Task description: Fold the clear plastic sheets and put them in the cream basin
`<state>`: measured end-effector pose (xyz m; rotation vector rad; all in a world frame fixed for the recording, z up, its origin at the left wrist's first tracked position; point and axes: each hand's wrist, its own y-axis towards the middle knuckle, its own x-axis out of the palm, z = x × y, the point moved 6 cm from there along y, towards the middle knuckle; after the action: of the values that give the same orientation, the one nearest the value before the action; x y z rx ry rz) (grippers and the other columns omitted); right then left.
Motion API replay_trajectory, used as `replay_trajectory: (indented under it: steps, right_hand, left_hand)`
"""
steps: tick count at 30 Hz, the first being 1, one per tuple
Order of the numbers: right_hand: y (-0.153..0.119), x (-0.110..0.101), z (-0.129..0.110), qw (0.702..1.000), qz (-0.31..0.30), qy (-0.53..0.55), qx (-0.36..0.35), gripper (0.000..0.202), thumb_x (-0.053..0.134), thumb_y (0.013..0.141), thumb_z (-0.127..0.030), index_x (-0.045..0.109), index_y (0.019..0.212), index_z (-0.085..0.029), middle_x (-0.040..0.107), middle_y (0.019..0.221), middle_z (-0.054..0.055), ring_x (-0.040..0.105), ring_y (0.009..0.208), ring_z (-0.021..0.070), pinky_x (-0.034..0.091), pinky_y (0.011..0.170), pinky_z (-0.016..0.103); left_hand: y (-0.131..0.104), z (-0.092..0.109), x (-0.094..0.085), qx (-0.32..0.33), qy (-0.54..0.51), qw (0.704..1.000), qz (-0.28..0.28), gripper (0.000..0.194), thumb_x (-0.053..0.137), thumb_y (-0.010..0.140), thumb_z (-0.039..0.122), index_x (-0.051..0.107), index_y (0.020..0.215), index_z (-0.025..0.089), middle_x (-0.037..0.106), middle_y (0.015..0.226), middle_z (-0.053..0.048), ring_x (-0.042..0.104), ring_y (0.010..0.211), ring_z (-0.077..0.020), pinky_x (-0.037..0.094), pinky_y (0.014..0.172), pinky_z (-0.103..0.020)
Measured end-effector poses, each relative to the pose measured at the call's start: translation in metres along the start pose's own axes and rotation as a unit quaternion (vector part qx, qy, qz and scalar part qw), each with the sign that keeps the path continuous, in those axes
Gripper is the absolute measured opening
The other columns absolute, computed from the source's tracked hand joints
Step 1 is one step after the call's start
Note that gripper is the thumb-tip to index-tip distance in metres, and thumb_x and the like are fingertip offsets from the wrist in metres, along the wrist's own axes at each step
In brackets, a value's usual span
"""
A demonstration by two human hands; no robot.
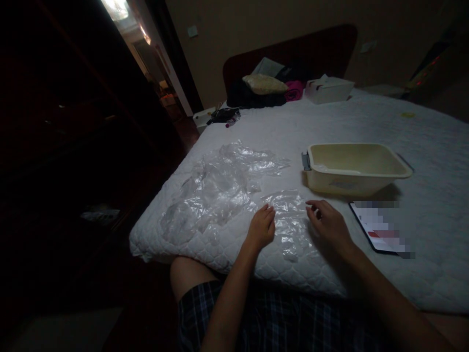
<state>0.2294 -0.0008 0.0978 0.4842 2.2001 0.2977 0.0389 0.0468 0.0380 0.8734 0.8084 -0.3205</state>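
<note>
A clear plastic bag [291, 225] lies flattened on the white quilted bed [271, 127], between my two hands. My left hand [262, 226] is at the bag's left edge, its fingers curled together; whether they pinch the film is too small to tell. At the bag's upper right corner is my right hand [324, 220], with thumb and forefinger apart and the other fingers curled; nothing shows between them. Further left, a loose pile of crumpled clear plastic [220, 186] spreads over the bed.
A cream plastic basin [344, 183] with grey handles stands at the right, behind a tablet [377, 230] lying on the bed. Toward the headboard [330, 44] are a white box [329, 92], a pillow [264, 84], a pink roll [293, 91] and dark cloth.
</note>
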Motion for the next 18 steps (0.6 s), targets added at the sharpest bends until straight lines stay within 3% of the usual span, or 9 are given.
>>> replay_trajectory:
  steps: [2, 4, 9, 14, 18]
  right_hand:
    - [-0.007, 0.008, -0.022, 0.998, -0.034, 0.003, -0.053, 0.026, 0.044, 0.083, -0.032, 0.06, 0.096, -0.018, 0.061, 0.087, 0.007, 0.056, 0.066, 0.0161, 0.044, 0.067, 0.031]
    - [-0.011, 0.019, -0.028, 0.995, -0.071, 0.016, -0.067, 0.024, 0.043, 0.083, -0.03, 0.06, 0.096, -0.019, 0.061, 0.088, 0.007, 0.056, 0.069, 0.0167, 0.044, 0.068, 0.031]
    - [-0.013, 0.049, -0.002, 0.988, -0.15, 0.027, -0.028, 0.026, 0.045, 0.081, -0.031, 0.06, 0.098, -0.018, 0.061, 0.083, 0.006, 0.057, 0.072, 0.0178, 0.045, 0.069, 0.031]
    - [-0.017, 0.06, 0.033, 0.994, -0.095, 0.055, 0.015, 0.023, 0.048, 0.08, -0.033, 0.062, 0.09, -0.018, 0.063, 0.082, 0.005, 0.058, 0.074, 0.0183, 0.045, 0.07, 0.032]
    - [-0.018, 0.059, 0.04, 0.997, -0.045, 0.065, 0.006, 0.023, 0.048, 0.08, -0.034, 0.063, 0.088, -0.018, 0.063, 0.085, 0.005, 0.058, 0.078, 0.0185, 0.045, 0.074, 0.033]
  left_hand:
    - [0.0, 0.0, 0.0, -0.002, 0.001, 1.0, -0.007, 0.041, 0.043, 0.08, 0.012, 0.049, 0.12, 0.014, 0.053, 0.126, -0.01, 0.037, 0.127, -0.0232, 0.038, 0.101, -0.048]
    - [0.0, 0.0, 0.001, -0.002, 0.002, 1.0, -0.011, 0.043, 0.043, 0.079, 0.01, 0.048, 0.122, 0.014, 0.051, 0.128, -0.01, 0.037, 0.127, -0.0228, 0.037, 0.102, -0.047]
    - [-0.001, -0.002, 0.003, 0.0, 0.004, 1.0, -0.017, 0.044, 0.043, 0.079, 0.008, 0.047, 0.122, 0.014, 0.05, 0.13, -0.011, 0.035, 0.129, -0.0226, 0.038, 0.102, -0.048]
    - [-0.002, -0.004, -0.002, -0.029, 0.005, 0.999, 0.026, 0.037, 0.041, 0.084, 0.011, 0.046, 0.12, 0.013, 0.046, 0.132, -0.013, 0.032, 0.131, -0.0219, 0.038, 0.102, -0.046]
    - [-0.008, 0.007, -0.011, -0.003, 0.005, 0.999, 0.05, 0.031, 0.042, 0.086, 0.016, 0.048, 0.117, 0.013, 0.048, 0.13, -0.015, 0.037, 0.128, -0.0215, 0.04, 0.101, -0.044]
